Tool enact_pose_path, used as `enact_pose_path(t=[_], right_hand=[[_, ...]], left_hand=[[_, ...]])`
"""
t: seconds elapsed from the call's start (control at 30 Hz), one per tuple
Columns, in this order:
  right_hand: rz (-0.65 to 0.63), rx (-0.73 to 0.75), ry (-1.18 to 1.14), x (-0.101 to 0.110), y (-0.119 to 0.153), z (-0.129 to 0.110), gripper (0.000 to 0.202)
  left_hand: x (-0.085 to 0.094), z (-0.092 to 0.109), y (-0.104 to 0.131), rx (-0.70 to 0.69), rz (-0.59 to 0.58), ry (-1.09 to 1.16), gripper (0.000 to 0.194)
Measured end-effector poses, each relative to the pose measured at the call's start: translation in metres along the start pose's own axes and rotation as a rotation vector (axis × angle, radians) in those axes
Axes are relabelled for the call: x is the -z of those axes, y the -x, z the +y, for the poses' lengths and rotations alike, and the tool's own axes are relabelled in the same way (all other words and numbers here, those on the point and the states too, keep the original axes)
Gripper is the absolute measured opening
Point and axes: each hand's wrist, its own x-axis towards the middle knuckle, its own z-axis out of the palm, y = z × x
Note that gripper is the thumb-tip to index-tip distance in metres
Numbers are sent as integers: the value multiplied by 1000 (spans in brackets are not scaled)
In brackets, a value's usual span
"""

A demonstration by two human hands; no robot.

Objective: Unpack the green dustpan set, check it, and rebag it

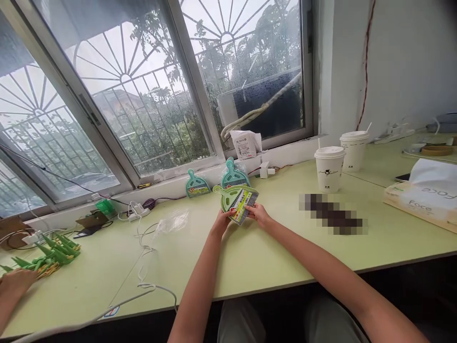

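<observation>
Dustpan (233,199), a small light-green one with a printed label card (242,206) lying across its mouth, sits between both hands just above the pale green worktop (278,257), near the window side. The left hand (222,223) closes its grip on the lower left rim, steadying the pan from beneath, while the right hand (260,214) pinches the right edge of the card against the pan; holding from 2 opposite sides like this keeps the flat pan level and the card pressed in place, facing up where it can be read. Just behind it, 2 teal brush-and-pan sets (198,185) (233,174) lean upright against the window sill, out of the way of the hands. A clear plastic bag (173,221) lies flat to the left, near loose white cables (143,267). To the right stand 2 lidded paper cups (329,167) (353,148), well apart from the hands, and a tissue box (421,200) lies farther right. At the far left, another person's hand (16,282) rests beside a heap of green spiky pieces (53,255).
</observation>
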Motion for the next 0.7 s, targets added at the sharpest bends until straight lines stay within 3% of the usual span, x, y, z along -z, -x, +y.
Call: enact_pose_path(t=[0.07,0.13,0.2,0.3,0.37,0.43,0.5,0.57,0.7], right_hand=[[27,11,0,0,0,0,16],[39,36,-3,2,-1,0,16],[67,54,11,4,-2,0,17],[135,64,30,10,-4,-2,16],[171,74,41,15,-5,-4,16],[205,81,68,20,-7,-6,17],[235,78,90,24,-11,-7,17],[251,69,103,27,-14,-6,17],[250,71,116,28,-16,-4,15]], left_hand=[[2,1,-2,16,-6,-52,47],[10,4,-5,10,94,-157,39],[26,11,-6,-50,359,-362,40],[63,18,2,-145,887,-883,49],[85,19,10,-60,1058,-1196,58],[98,17,16,87,1025,-1384,59],[100,16,18,182,954,-1458,51],[92,16,15,136,832,-1526,50],[67,17,7,-86,410,-1644,50]])
